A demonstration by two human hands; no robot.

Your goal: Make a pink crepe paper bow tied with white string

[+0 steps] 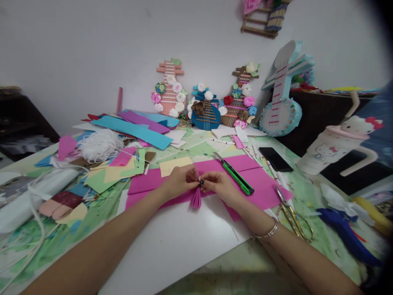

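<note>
A pleated bundle of magenta crepe paper stands between my hands, pinched in at its middle and fanned out below. My left hand is closed, its fingertips gripping the bundle from the left. From the right, my right hand pinches at the narrow waist, where a small dark piece shows; its kind is too small to tell. Under both hands lie magenta crepe sheets on a white board. Right of my hands, a green utility knife rests on the sheets with its blade out.
Gold-handled scissors and a blue glue gun lie at the right, near a phone and a white tumbler. White string and paper scraps cover the left. Paper-flowered instrument models lean against the wall.
</note>
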